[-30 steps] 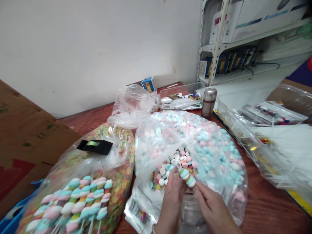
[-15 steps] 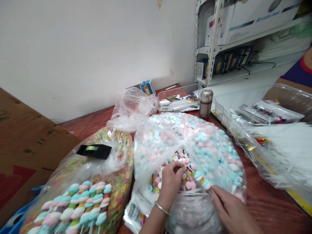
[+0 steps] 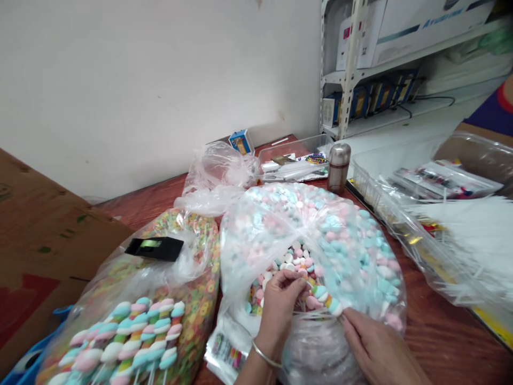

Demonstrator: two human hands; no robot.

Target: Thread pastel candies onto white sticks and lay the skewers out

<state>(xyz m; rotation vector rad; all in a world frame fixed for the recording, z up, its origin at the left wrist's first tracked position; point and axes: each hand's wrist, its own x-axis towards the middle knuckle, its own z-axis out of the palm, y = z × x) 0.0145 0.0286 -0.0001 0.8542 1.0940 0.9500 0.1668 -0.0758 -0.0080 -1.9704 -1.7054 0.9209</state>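
My right hand (image 3: 379, 342) is closed around the lower end of a candy skewer (image 3: 326, 300) strung with blue, white, green and orange pieces. The skewer slants up and left over the opening of a clear plastic bag. My left hand (image 3: 281, 299), with a bangle at the wrist, is pinched at the skewer's upper tip; what its fingertips hold is hidden. Below them, loose pink, white and blue marshmallows (image 3: 298, 256) and ring candies show in the bag's opening. Around this lies a big bag of pastel marshmallows (image 3: 360, 251).
Finished candy skewers (image 3: 132, 337) lie on a bag of ring candies (image 3: 204, 289) at left, with a black tape dispenser (image 3: 154, 249). A steel-topped bottle (image 3: 339, 168) stands behind. White sticks (image 3: 476, 235) fill a clear tray at right. A cardboard box (image 3: 52, 246) stands at far left.
My left hand has moved slightly down and right, so its fingertips meet the skewer's tip. My right hand and the skewer have shifted a little left and down.
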